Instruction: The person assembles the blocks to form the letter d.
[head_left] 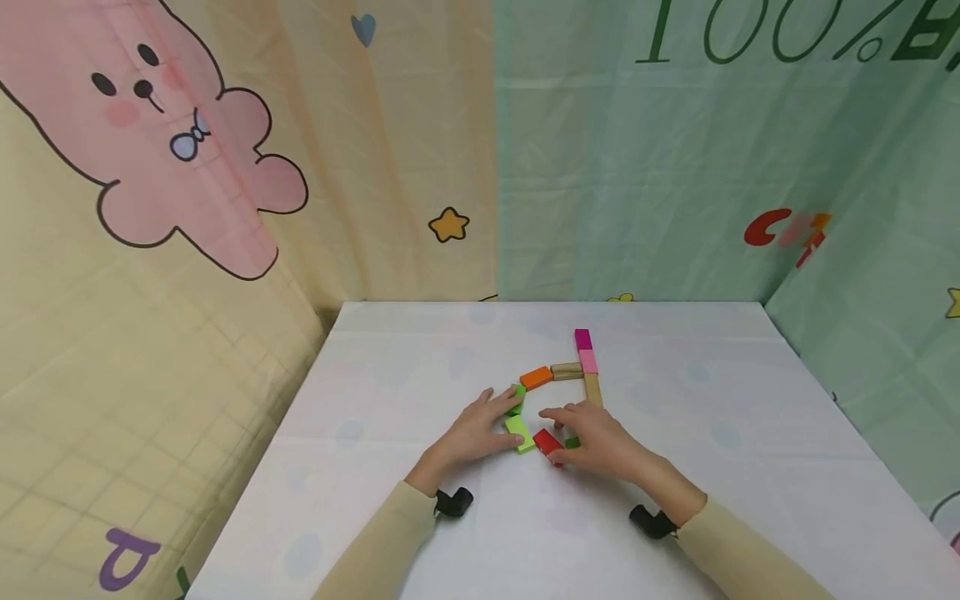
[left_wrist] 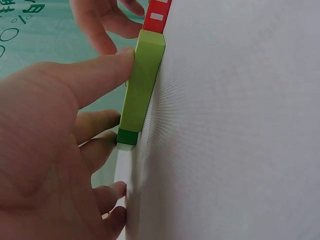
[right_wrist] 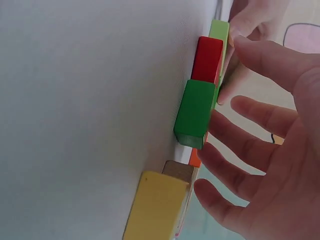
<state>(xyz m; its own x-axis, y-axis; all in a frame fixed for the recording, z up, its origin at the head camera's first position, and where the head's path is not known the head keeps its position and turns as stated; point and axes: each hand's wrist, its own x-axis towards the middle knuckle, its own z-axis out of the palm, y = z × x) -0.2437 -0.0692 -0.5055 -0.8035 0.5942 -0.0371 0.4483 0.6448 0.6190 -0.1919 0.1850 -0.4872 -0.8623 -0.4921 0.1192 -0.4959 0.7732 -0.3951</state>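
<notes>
Colored blocks lie in a ring on the white table. My left hand rests at the ring's left side. Its thumb touches the light green block, and its fingertips reach the green block beyond. At the near side, a red block lies between the light green one and a darker green block. My right hand hovers over these two with fingers spread and loosely bent, its thumb close to the red block. In the head view it partly hides the darker green block.
An orange block and wooden-colored blocks form the ring's far side. Another wooden block runs down its right. Pink and magenta blocks extend backward from the corner. Printed curtains hang behind the table.
</notes>
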